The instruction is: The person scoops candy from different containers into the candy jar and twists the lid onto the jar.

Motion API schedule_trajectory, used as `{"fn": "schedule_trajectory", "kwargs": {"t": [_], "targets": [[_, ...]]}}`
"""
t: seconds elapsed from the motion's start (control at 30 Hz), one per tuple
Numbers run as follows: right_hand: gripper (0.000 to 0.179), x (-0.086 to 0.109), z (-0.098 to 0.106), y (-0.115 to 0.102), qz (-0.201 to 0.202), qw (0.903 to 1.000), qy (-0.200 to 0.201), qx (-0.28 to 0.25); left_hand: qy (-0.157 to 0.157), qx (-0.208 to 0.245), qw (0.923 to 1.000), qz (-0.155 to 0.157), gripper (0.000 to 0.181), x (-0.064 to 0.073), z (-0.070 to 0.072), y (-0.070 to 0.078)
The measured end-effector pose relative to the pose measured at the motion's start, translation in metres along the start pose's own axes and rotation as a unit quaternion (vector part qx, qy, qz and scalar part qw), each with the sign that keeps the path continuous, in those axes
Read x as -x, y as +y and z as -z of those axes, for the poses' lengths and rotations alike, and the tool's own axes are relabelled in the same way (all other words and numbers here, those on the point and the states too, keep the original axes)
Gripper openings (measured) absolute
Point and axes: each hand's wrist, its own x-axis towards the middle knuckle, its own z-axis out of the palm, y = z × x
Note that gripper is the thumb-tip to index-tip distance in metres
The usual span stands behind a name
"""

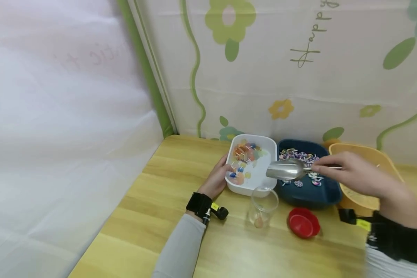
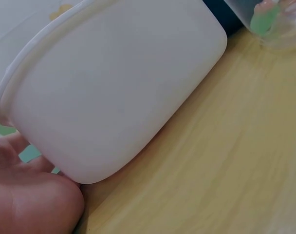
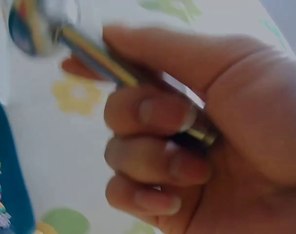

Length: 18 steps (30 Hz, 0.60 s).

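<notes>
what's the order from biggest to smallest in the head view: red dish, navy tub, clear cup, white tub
1. navy tub, though partly covered
2. white tub
Then clear cup and red dish: too alike to rank

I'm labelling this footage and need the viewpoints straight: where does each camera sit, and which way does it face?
Head: worn on the head, facing forward and down at the table; left hand, right hand and grey sleeves show.
Left wrist: on that wrist, facing the white tub's outer wall; part of the left hand shows.
Right wrist: on that wrist, facing the right hand gripping the metal scoop, blurred.
Shared: head and left wrist both show the white tub and clear cup.
</notes>
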Motion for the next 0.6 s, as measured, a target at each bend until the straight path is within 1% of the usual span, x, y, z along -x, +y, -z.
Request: {"fn": "schedule_trajectory", "kwargs": {"t": [0.1,0.17,0.23,0.3,0.5,0.6], "targets": [[0.018,-0.020,-0.011,-0.007,-0.001,0.9996,-0.027,0.007,-0.001,-0.003,1.0000,0.005,0.073,-0.003,-0.002,0.004],[0.020,-0.030,-0.021,-0.013,-0.015,0.9987,-0.045,0.017,-0.004,-0.002,1.0000,0.005,0.072,-0.001,-0.001,0.002],[0.021,-0.037,-0.028,-0.018,-0.018,0.9981,-0.052,0.026,-0.006,-0.002,1.0000,0.002,0.072,-0.001,-0.001,0.002],[0.020,-0.044,-0.032,-0.023,-0.017,0.9981,-0.050,0.034,-0.005,-0.003,1.0000,0.000,0.072,-0.001,-0.001,0.003],[0.016,-0.052,-0.046,-0.031,-0.036,0.9969,-0.026,0.065,0.000,-0.009,1.0000,-0.003,0.072,-0.002,-0.001,0.004],[0.014,-0.055,-0.056,-0.033,-0.041,0.9962,-0.035,0.068,0.007,-0.009,0.9999,0.008,0.072,-0.001,0.000,0.002]]}}
